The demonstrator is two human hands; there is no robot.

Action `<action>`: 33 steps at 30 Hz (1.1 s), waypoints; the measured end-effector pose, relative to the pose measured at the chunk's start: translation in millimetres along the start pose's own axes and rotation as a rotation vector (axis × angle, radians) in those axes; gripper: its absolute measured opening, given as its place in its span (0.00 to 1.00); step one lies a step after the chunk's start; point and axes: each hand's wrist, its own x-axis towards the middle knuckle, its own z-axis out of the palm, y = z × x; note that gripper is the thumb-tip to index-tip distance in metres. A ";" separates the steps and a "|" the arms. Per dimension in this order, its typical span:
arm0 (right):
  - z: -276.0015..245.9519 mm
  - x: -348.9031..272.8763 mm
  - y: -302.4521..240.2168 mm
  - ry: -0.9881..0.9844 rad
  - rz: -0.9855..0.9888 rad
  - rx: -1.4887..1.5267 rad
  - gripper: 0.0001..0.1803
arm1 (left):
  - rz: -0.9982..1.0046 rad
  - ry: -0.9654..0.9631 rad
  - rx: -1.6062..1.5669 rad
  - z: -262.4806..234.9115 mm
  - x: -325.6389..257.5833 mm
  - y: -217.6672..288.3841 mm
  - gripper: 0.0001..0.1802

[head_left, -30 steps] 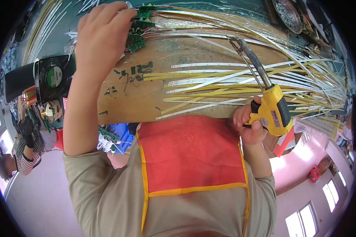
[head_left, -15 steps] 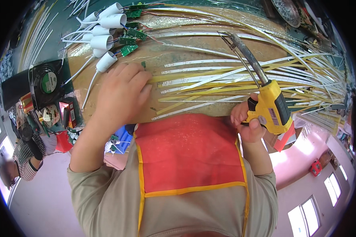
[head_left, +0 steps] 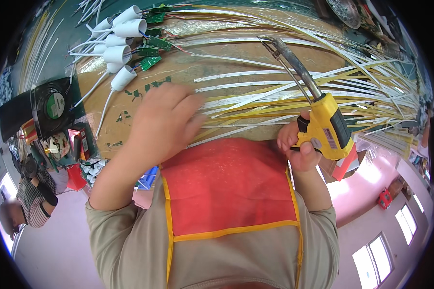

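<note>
My right hand (head_left: 298, 148) grips a yellow and black soldering gun (head_left: 329, 126) by its handle, and the gun's metal tip points up and away over the table. My left hand (head_left: 165, 121) hovers at the near ends of many thin white and yellow LED strips (head_left: 241, 74), its fingers bent and blurred by motion. Whether a strip is between those fingers I cannot tell. Beyond the left hand lie several white lamp sockets (head_left: 124, 78) with white cables. Small green circuit boards (head_left: 150, 63) hang off them on wires, some joined to strips.
A black fan (head_left: 55, 106) stands at the table's left, beside a red box (head_left: 80, 139) and small tools. The strips bunch together at the far right. A metal dish (head_left: 346, 13) sits at the back right. Another person (head_left: 33, 204) is farther off at left.
My left hand has moved right, toward the strip ends, uncovering dark printed marks on the table surface. The soldering gun stays in my right hand, nearly still. The view has shifted slightly.
</note>
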 end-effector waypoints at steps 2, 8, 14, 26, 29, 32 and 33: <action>-0.7 -0.3 -0.1 -0.006 -0.009 -0.011 0.44 | 0.038 0.031 -0.015 9.8 3.2 5.1 0.13; -0.1 -1.7 -0.6 -0.002 0.004 0.027 0.45 | 0.055 0.023 0.047 15.4 15.0 11.3 0.10; -1.0 -0.8 0.2 0.009 -0.056 0.073 0.42 | 0.059 0.077 -0.138 37.8 52.4 25.5 0.05; -4.4 -0.6 3.6 0.022 -0.105 0.139 0.40 | -0.042 -0.016 -0.071 44.3 73.8 36.4 0.06; -2.5 2.6 3.1 0.021 -0.141 0.058 0.39 | -0.043 -0.071 -0.082 41.2 74.9 35.7 0.06; -1.5 2.6 2.8 0.018 -0.157 0.055 0.39 | -0.024 -0.039 -0.071 47.5 73.8 37.9 0.07; -1.6 2.4 2.8 0.019 -0.161 0.051 0.39 | -0.050 -0.061 -0.061 48.1 74.4 39.0 0.07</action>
